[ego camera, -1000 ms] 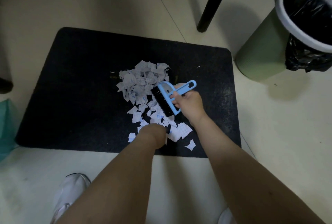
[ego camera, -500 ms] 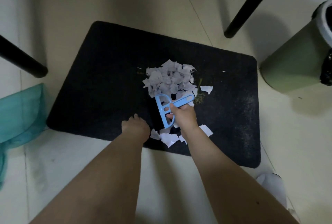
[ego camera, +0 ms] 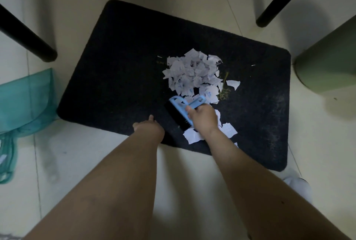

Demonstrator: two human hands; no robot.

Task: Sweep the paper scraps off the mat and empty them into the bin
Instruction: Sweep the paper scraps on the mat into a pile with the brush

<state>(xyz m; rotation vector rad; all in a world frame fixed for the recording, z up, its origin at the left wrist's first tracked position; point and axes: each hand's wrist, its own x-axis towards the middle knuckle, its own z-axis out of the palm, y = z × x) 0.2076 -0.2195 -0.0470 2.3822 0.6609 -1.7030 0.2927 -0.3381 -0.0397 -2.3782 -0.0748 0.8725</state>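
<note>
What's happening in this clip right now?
A person is brushing torn paper scraps on a black mat. The right hand grips a blue hand brush; the left hand rests at the mat's near edge. Scraps are still on the mat; a teal dustpan waits on the floor.

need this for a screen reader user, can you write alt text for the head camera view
Seen from above, a person's right hand holds a blue hand brush beside a pile of paper scraps on a black mat. The left hand rests at the mat's near edge; a teal dustpan lies left, a green bin right.
</note>
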